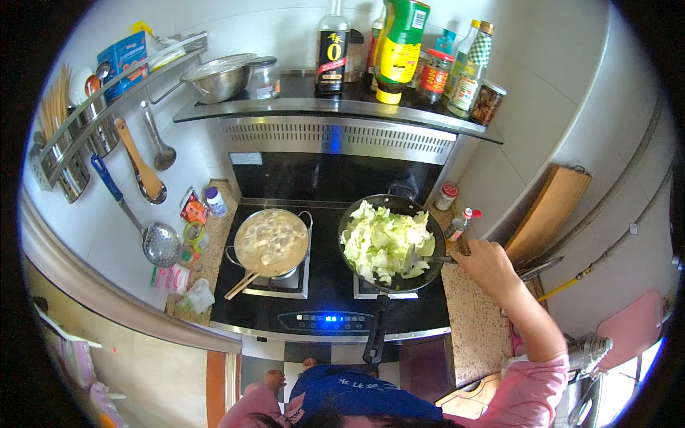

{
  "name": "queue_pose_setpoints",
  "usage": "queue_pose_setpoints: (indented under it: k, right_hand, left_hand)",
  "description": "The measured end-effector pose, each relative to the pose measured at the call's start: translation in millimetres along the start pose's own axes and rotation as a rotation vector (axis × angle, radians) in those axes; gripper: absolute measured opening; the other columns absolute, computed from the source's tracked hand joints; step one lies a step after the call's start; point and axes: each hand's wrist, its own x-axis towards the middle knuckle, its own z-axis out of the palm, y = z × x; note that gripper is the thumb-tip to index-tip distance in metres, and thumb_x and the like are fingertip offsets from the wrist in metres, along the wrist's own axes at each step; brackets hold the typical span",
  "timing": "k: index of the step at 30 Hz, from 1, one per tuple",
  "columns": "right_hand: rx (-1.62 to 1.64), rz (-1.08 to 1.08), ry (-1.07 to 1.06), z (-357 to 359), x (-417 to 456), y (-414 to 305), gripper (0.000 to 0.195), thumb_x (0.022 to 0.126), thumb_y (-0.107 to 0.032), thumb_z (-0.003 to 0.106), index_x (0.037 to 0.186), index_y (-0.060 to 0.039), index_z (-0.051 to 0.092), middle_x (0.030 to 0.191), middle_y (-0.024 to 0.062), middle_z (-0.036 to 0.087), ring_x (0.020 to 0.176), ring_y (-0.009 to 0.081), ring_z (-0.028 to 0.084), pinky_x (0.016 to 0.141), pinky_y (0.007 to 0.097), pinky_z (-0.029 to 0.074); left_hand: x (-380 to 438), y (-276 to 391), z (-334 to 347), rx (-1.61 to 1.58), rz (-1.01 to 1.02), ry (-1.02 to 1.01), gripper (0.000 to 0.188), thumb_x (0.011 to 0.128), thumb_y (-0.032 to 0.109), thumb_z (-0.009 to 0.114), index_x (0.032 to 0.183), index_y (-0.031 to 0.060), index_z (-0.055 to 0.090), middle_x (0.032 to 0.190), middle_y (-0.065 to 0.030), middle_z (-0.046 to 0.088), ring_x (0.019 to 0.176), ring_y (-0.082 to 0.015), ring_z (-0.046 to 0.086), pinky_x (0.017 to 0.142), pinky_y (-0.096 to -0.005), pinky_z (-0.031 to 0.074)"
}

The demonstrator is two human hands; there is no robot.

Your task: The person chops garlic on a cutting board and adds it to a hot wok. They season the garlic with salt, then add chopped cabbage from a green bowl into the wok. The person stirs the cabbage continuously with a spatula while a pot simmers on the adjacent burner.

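Note:
My right hand [486, 263] grips the handle of a metal spatula [440, 259], its blade pushed into chopped leafy cabbage [382, 235]. The pale green leaves are heaped in a black wok [347, 262] on the right burner, and the wok's black handle [377, 334] points toward me over the stove's front edge. My left hand [275, 379] hangs low in front of the stove, away from the cookware; its fingers are too small to make out. On the left burner stands a two-handled metal pot [230, 255] of cloudy soup with pale pieces. Wooden chopsticks [242, 284] lean over its front rim.
The black hob [329, 291] has a lit blue display. Bottles and jars, including a soy sauce bottle [333, 59], line the hood shelf [299, 107]. A skimmer [160, 243] hangs at left. At right are a small bottle [458, 224] and a wooden board [548, 214].

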Motion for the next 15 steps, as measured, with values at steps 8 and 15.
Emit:
queue_pose_setpoints:
  k: [8, 15]
  right_hand:
    - [-0.210, -0.506, 0.172, -26.2, 78.1, -70.2, 0.016, 0.076, -0.017, 0.057, 0.090, -0.0101, 0.062, 0.080, 0.0013, 0.050, 0.083, 0.0143, 0.053, 0.064, 0.0262, 0.042]
    - [0.025, -0.190, -0.079, 32.9, 155.9, -61.2, 0.009, 0.074, -0.012, 0.061, 0.079, -0.0095, 0.067, 0.083, 0.0112, 0.064, 0.082, 0.0257, 0.064, 0.060, 0.0355, 0.052]
  left_hand:
    - [-20.6, -48.2, -28.3, 0.006, -0.014, -0.047, 0.028, 0.088, 0.032, 0.040, 0.091, 0.0107, 0.057, 0.085, -0.0089, 0.062, 0.072, -0.0288, 0.059, 0.062, -0.0494, 0.049]
    - [-53.6, -18.2, 9.3, 0.088, -0.005, 0.090, 0.022, 0.085, 0.017, 0.053, 0.098, 0.0002, 0.056, 0.081, -0.0129, 0.062, 0.066, -0.0237, 0.060, 0.052, -0.0404, 0.054]
